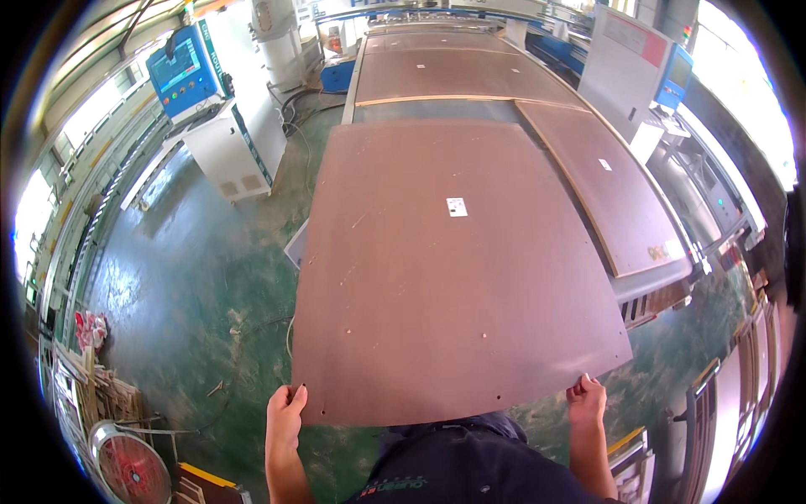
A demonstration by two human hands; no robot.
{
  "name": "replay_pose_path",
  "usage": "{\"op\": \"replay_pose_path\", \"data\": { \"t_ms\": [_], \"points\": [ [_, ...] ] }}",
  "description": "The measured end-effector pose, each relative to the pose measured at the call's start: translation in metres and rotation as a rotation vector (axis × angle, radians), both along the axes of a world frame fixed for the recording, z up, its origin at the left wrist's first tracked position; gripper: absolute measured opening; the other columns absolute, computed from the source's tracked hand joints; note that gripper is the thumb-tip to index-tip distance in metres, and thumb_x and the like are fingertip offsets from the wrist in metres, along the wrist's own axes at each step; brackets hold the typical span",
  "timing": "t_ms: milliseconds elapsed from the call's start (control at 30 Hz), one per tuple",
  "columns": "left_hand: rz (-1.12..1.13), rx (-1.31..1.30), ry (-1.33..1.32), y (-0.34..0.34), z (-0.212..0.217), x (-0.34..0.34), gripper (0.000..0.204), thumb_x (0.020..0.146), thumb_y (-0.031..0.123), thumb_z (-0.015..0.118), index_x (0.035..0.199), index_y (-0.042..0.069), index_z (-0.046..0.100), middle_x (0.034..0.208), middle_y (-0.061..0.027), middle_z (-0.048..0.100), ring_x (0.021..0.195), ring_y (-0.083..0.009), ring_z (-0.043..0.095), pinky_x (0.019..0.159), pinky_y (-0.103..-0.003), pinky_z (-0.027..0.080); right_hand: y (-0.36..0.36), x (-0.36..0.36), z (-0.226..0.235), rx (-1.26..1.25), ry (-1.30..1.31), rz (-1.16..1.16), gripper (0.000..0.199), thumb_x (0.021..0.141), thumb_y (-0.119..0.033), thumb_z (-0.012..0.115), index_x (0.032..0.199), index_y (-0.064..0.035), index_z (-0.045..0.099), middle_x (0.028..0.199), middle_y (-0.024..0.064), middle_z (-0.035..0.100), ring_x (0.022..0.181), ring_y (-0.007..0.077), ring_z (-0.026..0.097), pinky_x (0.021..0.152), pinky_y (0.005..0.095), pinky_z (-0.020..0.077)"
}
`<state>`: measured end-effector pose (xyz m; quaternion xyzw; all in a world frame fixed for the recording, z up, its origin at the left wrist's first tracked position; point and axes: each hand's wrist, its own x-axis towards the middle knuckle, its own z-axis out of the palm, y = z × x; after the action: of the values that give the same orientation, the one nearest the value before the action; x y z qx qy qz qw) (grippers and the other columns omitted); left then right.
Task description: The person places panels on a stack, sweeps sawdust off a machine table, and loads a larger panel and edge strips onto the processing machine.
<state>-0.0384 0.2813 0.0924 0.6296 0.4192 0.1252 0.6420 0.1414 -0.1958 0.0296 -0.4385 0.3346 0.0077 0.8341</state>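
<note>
A large reddish-brown board [437, 277] with a small white label near its middle lies partly on a long grey machine bed [655, 281] and juts out toward me over the floor. My left hand [285, 416] grips the board's near left corner. At the near right corner my right hand [586, 399] holds the edge. A few small drilled holes show along the board's near edge.
A narrower brown panel [613, 189] lies on the bed to the right, with more panels [457, 71] further back. A white cabinet with a blue screen console [189, 76] stands at the left on the green floor. A red fan [130, 466] and wood scraps sit at lower left.
</note>
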Motion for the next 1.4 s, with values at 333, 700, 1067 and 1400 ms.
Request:
{"op": "replay_pose_path", "data": {
  "t_ms": [333,700,1067,1400],
  "points": [
    [0.059,0.025,0.081,-0.032,-0.025,-0.07,0.019,0.088,0.017,0.055,0.082,0.0,0.057,0.079,-0.004,0.058,0.073,-0.0112,0.052,0.069,-0.026,0.041,-0.016,-0.059,-0.007,0.044,-0.067,0.034,0.011,0.083,-0.003,0.054,0.079,-0.0086,0.046,0.072,0.0015,0.052,0.065,0.0144,0.052,0.064,0.0325,0.0474],
    [0.096,0.161,0.291,-0.055,-0.039,-0.102,0.048,0.092,0.04,0.046,0.098,-0.006,0.06,0.096,-0.0087,0.062,0.088,-0.0172,0.057,0.079,-0.029,0.042,-0.038,-0.105,-0.023,0.09,-0.005,0.057,0.014,0.08,0.003,0.055,0.081,-0.0062,0.044,0.076,0.0039,0.051,0.07,0.0179,0.056,0.06,0.0315,0.0499],
    [0.059,0.466,0.363,-0.024,-0.053,-0.055,0.063,0.092,0.052,0.032,0.115,-0.003,0.053,0.114,-0.0193,0.056,0.105,-0.0309,0.053,0.088,-0.038,0.04,-0.104,-0.024,0.017,-1.55,-0.286,0.006,0.036,0.072,-0.009,0.061,0.104,-0.0008,0.048,0.103,0.0134,0.05,0.102,0.0274,0.045,0.088,0.0376,0.0369],
    [0.162,0.67,0.401,-0.047,-0.054,-0.038,0.065,0.093,0.051,0.027,0.106,-0.004,0.059,0.103,-0.0224,0.061,0.097,-0.0387,0.056,0.084,-0.041,0.042,-0.076,0.041,0.008,-1.586,0.136,0.451,0.04,0.09,-0.038,0.04,0.098,-0.0025,0.056,0.094,0.0193,0.06,0.09,0.0367,0.056,0.079,0.0438,0.0436]
  ]
}}
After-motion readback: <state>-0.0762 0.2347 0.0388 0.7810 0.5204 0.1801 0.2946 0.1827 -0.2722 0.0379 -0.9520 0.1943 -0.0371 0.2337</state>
